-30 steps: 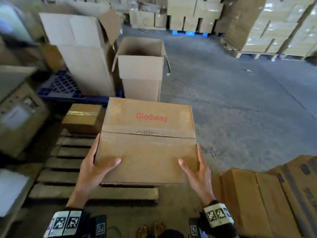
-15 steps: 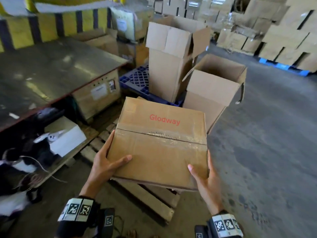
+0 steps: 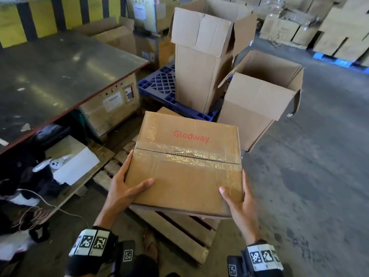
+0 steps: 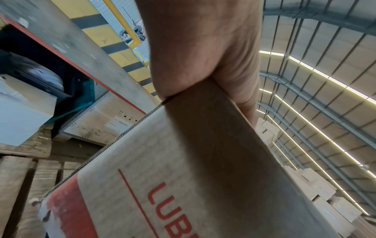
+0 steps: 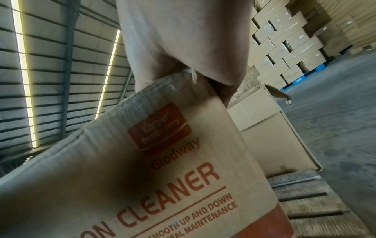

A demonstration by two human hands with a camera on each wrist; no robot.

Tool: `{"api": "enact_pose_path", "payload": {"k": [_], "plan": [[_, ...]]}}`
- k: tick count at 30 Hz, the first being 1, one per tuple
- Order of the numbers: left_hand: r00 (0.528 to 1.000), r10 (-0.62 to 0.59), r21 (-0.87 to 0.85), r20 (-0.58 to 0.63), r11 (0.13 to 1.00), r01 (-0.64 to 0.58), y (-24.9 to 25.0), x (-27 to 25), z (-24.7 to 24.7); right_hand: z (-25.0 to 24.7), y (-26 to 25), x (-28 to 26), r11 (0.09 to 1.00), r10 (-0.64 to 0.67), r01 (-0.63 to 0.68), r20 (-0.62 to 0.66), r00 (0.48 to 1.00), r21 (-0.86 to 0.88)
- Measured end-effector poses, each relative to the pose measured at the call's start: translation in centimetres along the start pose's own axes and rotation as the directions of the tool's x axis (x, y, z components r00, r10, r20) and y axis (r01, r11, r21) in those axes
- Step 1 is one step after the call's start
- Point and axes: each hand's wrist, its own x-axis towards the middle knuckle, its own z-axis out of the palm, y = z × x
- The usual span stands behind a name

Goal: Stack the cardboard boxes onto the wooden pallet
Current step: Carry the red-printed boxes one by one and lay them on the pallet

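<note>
A sealed cardboard box (image 3: 187,164) with red "Glodway" lettering and clear tape along its top seam is held in the air between both hands, above the near end of a wooden pallet (image 3: 179,232) that lies on the grey concrete floor (image 3: 319,156). The left hand (image 3: 121,188) clasps the box's near left corner, thumb laid flat on the top face and the palm against the side; the fingers reach under or along the side and are hidden. The right hand (image 3: 239,198) grips the near right corner the same way, thumb on top, palm pressed to the side, fingers out of sight. In the left wrist view the palm (image 4: 203,56) presses against the box edge (image 4: 203,161), with the pallet's slats (image 4: 26,185) below. In the right wrist view the hand (image 5: 179,48) clamps the box corner (image 5: 142,169), whose side reads "CLEANER" in red, and the pallet boards (image 5: 305,201) show underneath. Beyond the held box stand two open, empty-looking cartons: a tall one (image 3: 201,62) on a blue plastic pallet (image 3: 159,86), and a shorter one (image 3: 257,98) just beside it on the right. To the left is a grey metal-topped table (image 3: 60,72), with a labelled crate (image 3: 111,108) beneath its far corner. Stacks of cartons (image 3: 339,33) line the far wall.
</note>
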Motion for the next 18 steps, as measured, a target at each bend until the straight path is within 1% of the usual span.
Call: {"api": "enact_pose_path", "payload": {"k": [3,6,8,10,11,14,18], "plan": [[1.0,-0.008,0.01,0.024,1.0,0.007,0.0,4.9,-0.7,2.4,-1.0,3.2,0.999,0.018,-0.019,-0.039,0.999,-0.026],[0.997,0.0,0.013,0.082,1.0,-0.001,0.1,10.3,-2.1,4.8,-3.0,6.2,0.997,0.065,-0.068,-0.074,0.995,-0.046],[0.993,-0.031,-0.001,0.115,0.999,0.032,0.6,14.0,-2.9,6.3,-4.4,8.1,0.994,0.093,-0.098,-0.113,0.989,-0.042],[0.988,-0.071,-0.009,0.137,0.997,0.073,1.8,17.6,-3.1,7.2,-5.3,10.0,0.995,0.088,-0.093,-0.165,0.982,-0.023],[0.986,-0.071,0.003,0.151,0.997,0.071,2.3,19.3,-3.1,7.6,-5.5,10.9,0.996,0.086,-0.091,-0.183,0.979,-0.022],[0.983,-0.02,0.055,0.184,0.998,0.01,3.2,23.4,-3.0,8.3,-6.4,13.1,0.995,0.095,-0.1,-0.218,0.971,-0.012],[0.97,0.042,0.066,0.238,0.996,-0.06,3.6,27.7,-2.3,8.7,-7.2,16.1,0.991,0.105,-0.122,-0.259,0.96,-0.05]]}}
